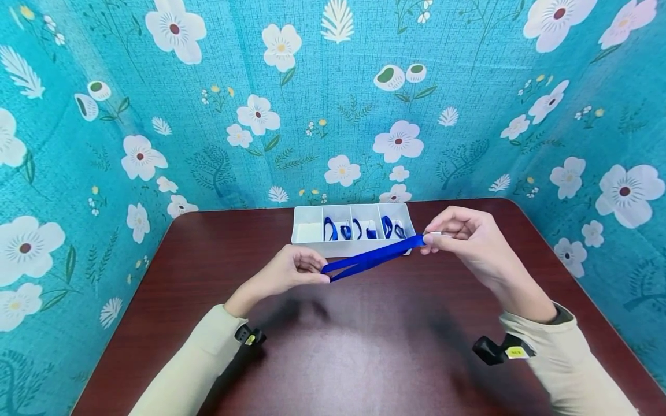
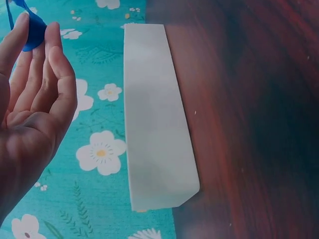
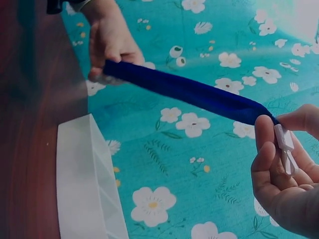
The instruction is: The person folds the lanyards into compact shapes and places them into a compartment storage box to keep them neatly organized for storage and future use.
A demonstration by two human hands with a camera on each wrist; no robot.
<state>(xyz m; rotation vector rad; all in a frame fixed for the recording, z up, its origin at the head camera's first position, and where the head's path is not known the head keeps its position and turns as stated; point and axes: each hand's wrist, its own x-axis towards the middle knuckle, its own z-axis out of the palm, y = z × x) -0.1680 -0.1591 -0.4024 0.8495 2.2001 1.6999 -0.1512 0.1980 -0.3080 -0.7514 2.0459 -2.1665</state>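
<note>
A blue ribbon lanyard is stretched in the air between both hands, in front of the white tray. My left hand pinches its looped end between thumb and fingers, and the two strands part slightly there. Higher up on the right, my right hand grips the other end. In the right wrist view a white plastic clip shows at that end, between the right thumb and fingers. Only a small piece of the ribbon appears in the left wrist view, at the left fingertips.
The white divided tray stands at the table's back edge. Several rolled blue lanyards lie in its compartments; the leftmost compartment shows its bare floor. A flowered turquoise cloth hangs behind and beside the dark red table.
</note>
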